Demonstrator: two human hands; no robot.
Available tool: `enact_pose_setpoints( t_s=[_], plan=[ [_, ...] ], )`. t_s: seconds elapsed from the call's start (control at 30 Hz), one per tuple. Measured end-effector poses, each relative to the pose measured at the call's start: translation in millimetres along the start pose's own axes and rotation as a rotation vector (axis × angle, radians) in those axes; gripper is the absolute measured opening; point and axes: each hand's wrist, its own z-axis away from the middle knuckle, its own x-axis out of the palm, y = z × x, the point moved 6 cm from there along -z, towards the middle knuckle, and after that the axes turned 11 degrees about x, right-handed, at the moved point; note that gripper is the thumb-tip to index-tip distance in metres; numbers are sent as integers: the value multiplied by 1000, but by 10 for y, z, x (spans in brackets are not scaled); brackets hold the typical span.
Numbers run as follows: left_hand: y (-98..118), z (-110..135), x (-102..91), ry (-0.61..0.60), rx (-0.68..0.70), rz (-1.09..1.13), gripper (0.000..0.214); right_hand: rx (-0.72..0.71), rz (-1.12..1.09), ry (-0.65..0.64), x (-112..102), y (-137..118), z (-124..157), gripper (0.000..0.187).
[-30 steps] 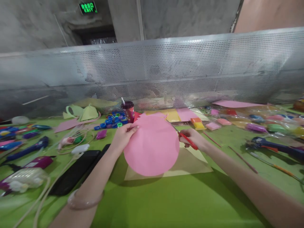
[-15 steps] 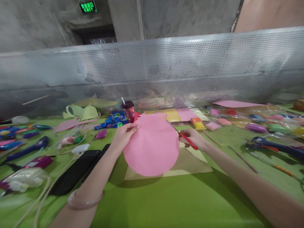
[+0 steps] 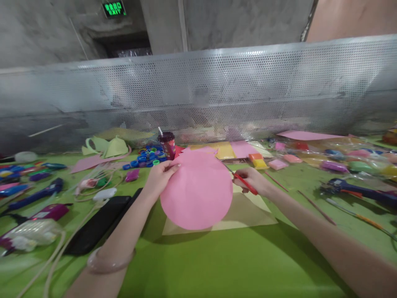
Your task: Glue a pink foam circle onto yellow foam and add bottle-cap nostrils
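Head view: pink paper disc [image 3: 197,194] pinched at left, scissors at right edge

From the left, a black flat object [image 3: 99,225] is seen lying on the green bench [image 3: 217,265]. Next, the disc's upper left edge is pinched by the left hand [image 3: 163,176], thumb on top. The disc is held tilted above the bench, partly over a pale yellow sheet [image 3: 248,217]. Little sag is shown, so light, thin, fairly stiff paper is judged; matt, not very slippery, but probably easily creased or torn. It is best held by a flat rim pinch, left or lower left, well apart from the blades. Red-handled scissors [image 3: 245,183] are gripped by the right hand [image 3: 254,181], blades along the upper right rim; whether paper lies between them cannot be told.
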Motion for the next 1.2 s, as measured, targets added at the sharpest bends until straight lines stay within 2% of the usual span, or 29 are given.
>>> enact_pose_setpoints(
  t_s=[0.97,1.2],
  plan=[
    [-51,-25,-4,-7,16,-20,29,1,84,29,-25,12,-12,15],
    [-95,-23,0,20,3,59,31,-37,213,118,-67,26,-56,18]
  ],
)
